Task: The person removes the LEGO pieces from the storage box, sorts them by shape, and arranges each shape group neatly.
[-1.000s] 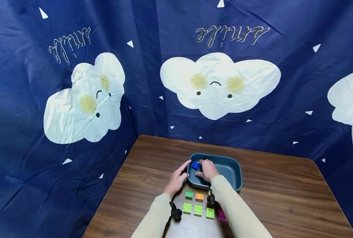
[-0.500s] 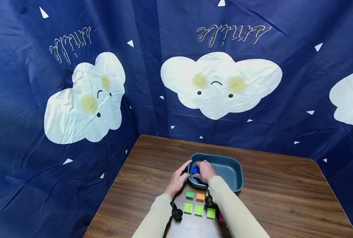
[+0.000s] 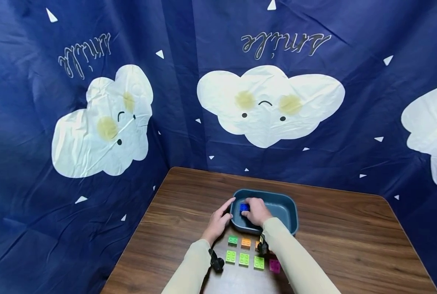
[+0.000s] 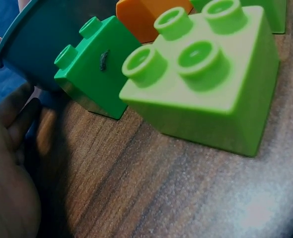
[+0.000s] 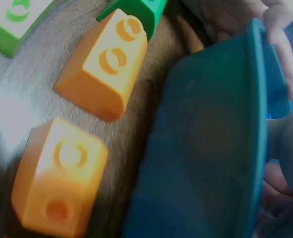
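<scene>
A blue toy building brick (image 3: 243,207) sits in the left part of a dark teal plastic bin (image 3: 285,203). My right hand (image 3: 258,211) reaches into the bin and holds the brick between thumb and fingers; the hand covers part of it. In the right wrist view the bin wall (image 5: 201,144) hides the brick. My left hand (image 3: 218,222) rests against the bin's left end, index finger stretched along the rim and thumb at the near corner.
In front of the bin stand a green brick (image 3: 233,240), an orange brick (image 3: 245,243) and a second orange brick (image 5: 59,178). A nearer row has several lime bricks (image 3: 231,256) and a magenta brick (image 3: 274,266). A blue curtain (image 3: 181,122) hangs behind the wooden table (image 3: 336,228).
My right hand closed on the blue brick, which went left and nearer, then shifted slightly back right and away with the hand. The left hand stays at the bin's left end.
</scene>
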{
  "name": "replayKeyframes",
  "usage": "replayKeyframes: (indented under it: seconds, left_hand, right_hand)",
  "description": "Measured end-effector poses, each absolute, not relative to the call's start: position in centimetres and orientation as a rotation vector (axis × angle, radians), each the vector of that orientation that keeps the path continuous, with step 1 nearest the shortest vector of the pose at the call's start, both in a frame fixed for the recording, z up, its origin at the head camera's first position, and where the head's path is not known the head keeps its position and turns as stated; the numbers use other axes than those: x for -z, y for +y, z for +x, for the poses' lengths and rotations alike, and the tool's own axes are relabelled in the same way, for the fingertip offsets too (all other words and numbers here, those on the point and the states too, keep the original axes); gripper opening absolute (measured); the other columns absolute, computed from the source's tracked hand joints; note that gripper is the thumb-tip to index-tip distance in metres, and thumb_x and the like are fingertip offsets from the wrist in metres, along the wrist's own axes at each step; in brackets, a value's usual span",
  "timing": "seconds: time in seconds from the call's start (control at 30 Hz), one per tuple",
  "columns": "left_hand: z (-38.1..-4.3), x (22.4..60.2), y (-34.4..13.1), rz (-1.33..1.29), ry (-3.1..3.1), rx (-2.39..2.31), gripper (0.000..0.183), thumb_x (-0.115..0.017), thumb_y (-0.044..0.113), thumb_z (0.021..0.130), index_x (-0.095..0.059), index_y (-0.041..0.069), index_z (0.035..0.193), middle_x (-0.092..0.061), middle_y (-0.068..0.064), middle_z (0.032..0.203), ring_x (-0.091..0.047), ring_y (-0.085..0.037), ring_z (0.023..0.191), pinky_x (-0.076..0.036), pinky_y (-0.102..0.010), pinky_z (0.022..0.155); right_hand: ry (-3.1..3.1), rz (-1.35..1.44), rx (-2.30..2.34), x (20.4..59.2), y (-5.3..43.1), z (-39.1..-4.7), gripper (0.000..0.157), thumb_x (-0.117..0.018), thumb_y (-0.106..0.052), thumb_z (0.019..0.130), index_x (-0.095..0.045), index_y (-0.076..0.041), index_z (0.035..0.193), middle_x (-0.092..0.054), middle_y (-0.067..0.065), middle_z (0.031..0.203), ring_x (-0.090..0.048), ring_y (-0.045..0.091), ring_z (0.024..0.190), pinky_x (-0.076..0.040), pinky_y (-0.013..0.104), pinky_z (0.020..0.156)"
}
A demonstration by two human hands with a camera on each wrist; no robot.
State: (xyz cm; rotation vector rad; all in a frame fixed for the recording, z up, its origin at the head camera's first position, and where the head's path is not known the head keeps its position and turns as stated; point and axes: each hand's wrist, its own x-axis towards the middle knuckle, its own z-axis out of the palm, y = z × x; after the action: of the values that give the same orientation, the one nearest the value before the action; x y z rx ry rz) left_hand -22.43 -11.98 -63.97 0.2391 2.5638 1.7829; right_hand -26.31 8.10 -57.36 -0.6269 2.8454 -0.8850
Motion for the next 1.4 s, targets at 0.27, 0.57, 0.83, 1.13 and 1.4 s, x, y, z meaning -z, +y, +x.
replayKeyframes:
  seconds: [0.27,0.57,0.83,1.13,1.4]
  left_hand:
    - [-22.4,64.1,-11.9,0.241,2.555,-1.797,0.065,-0.058,0.015,0.097,-0.051,0.043,0.154,-0.051,0.003,0.072,-0.051,-0.011,0.059,-0.045,-0.030,0.069]
    - [-22.6,64.1,-12.0,0.233,2.510,-1.826,0.065,-0.058,0.014,0.096,-0.052,0.042,0.154,-0.046,0.005,0.060,-0.047,-0.011,0.056,-0.044,-0.028,0.064]
    - [-22.4,63.8,-11.8,0.213,2.480,-1.832,0.066,-0.056,0.013,0.097,-0.051,0.043,0.155,-0.047,-0.002,0.063,-0.047,-0.012,0.057,-0.044,-0.028,0.064]
    - [-22.4,63.9,-12.1,0.176,2.465,-1.800,0.064,-0.055,0.017,0.098,-0.049,0.045,0.155,-0.046,0.003,0.062,-0.048,-0.014,0.058,-0.044,-0.032,0.070]
    - [-22.6,64.0,-12.0,0.181,2.473,-1.804,0.064,-0.055,0.017,0.098,-0.050,0.042,0.156,-0.046,0.003,0.062,-0.049,-0.015,0.059,-0.044,-0.032,0.070]
  right_hand:
    - [2.903,-0.656,0.998,56.3,10.9,-25.2,0.035,-0.084,-0.014,0.089,-0.074,0.000,0.119,-0.071,0.012,0.101,-0.066,0.022,0.088,-0.057,0.045,0.083]
    - [2.869,-0.542,1.134,54.6,13.5,-23.3,0.033,-0.088,-0.015,0.084,-0.077,-0.005,0.114,-0.072,0.006,0.103,-0.064,0.012,0.083,-0.059,0.038,0.080]
    - [2.920,-0.653,1.217,53.8,15.8,-21.2,0.034,-0.088,-0.015,0.084,-0.079,-0.007,0.116,-0.072,0.003,0.107,-0.066,0.010,0.084,-0.061,0.035,0.078]
    - [2.964,-0.634,1.312,53.7,18.0,-18.4,0.034,-0.091,-0.015,0.080,-0.081,-0.013,0.113,-0.073,-0.001,0.104,-0.067,0.012,0.084,-0.059,0.026,0.072]
    - [2.999,-0.668,1.381,54.3,20.1,-14.4,0.040,-0.090,-0.007,0.079,-0.079,-0.011,0.118,-0.075,0.000,0.110,-0.069,0.008,0.087,-0.060,0.028,0.072]
